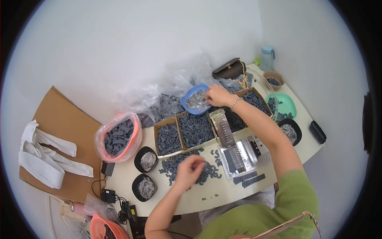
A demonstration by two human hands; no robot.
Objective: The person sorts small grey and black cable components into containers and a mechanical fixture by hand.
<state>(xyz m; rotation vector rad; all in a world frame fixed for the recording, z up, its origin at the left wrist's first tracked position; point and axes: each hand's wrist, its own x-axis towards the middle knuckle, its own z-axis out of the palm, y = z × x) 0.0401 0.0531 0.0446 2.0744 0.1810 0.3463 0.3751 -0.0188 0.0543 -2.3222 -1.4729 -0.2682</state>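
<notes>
My right hand (218,96) reaches to the blue dish (184,104) at the back, its fingertips pinched down at the small silvery metal pins (195,99) inside; whether it grips one is hidden. Over a loose pile of small dark grey plastic parts (168,166) hovers my left hand (188,170), thumb and fingers closed together, and what they hold is too small to make out. Right of that pile stands a metal fixture (248,153) with a clear, hinged-looking cover (223,129). Dark strips (254,180) lie at its front edge.
A divided cardboard box (184,149) of grey parts spans the table's middle. Black bowls (145,187) of pins stand left, another right. A pink basket (136,137), green dish (287,104), brown bowl (279,77), blue bottle (266,59) and black case (317,132) surround it.
</notes>
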